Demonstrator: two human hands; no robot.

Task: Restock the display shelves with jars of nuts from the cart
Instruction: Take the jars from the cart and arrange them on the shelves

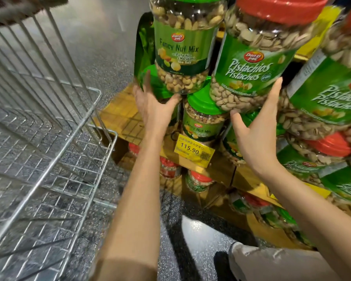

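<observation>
Our left hand [154,106] and right hand [253,126] reach up, fingers straight, thumbs spread. The left braces the nut mix jar [182,47] at its base and the right cradles the tilted pistachio jar [251,63] — likely settling both onto the shelf [118,118] stack, with the cart [69,138] beside us.

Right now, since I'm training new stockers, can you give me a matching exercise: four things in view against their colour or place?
Things:
1 upper Fancy Nut Mix jar
2 front Pistachios jar
3 price tag
4 cart

Descriptions:
A yellow, on the shelf edge
B red lid, touched by the right hand
C silver wire, far left of view
D green lid, touched by the left hand

Pairs: 1-D; 2-B; 3-A; 4-C
</observation>
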